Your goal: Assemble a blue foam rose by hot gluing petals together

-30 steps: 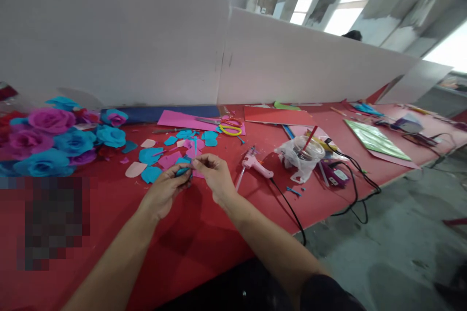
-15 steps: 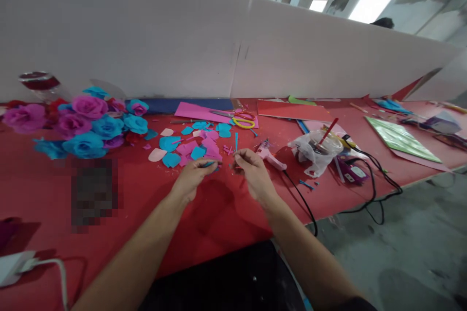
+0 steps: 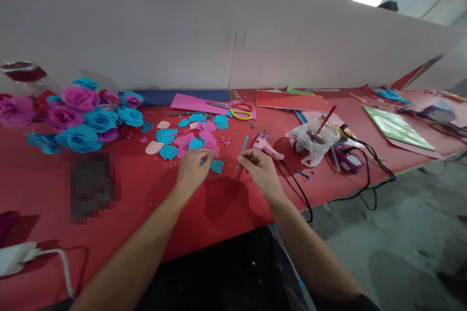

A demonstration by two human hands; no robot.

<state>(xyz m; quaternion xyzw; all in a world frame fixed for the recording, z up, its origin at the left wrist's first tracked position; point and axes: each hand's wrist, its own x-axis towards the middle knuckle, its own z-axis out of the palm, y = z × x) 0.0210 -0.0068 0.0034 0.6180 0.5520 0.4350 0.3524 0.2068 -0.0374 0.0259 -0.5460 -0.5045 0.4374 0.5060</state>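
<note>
My left hand (image 3: 195, 167) is closed in a pinch on a blue paper petal (image 3: 217, 166), which shows flat beyond the fingertips. Opposite it, my right hand (image 3: 260, 170) pinches a narrow blue strip (image 3: 245, 142) that points up from the fingers. A faint thin line hangs below those fingertips, too fine to name. Just behind the hands lie loose pink paper petals (image 3: 185, 141) and several blue ones. A pink glue gun (image 3: 269, 147) rests right behind my right hand, its cord running toward the front edge.
Blue and pink paper flowers (image 3: 76, 121) stand at the left. Yellow-and-red-handled scissors (image 3: 241, 111) lie on a pink sheet (image 3: 189, 103). Toward the right are a jar in a plastic bag (image 3: 317, 141), black cables (image 3: 368, 165) and a green packet (image 3: 397, 126). A white charger (image 3: 18, 257) sits front left.
The blue petal has turned from edge-on to flat in my left hand. My right hand has moved slightly right, and the blue strip now leans over. The camera view has shifted a little.
</note>
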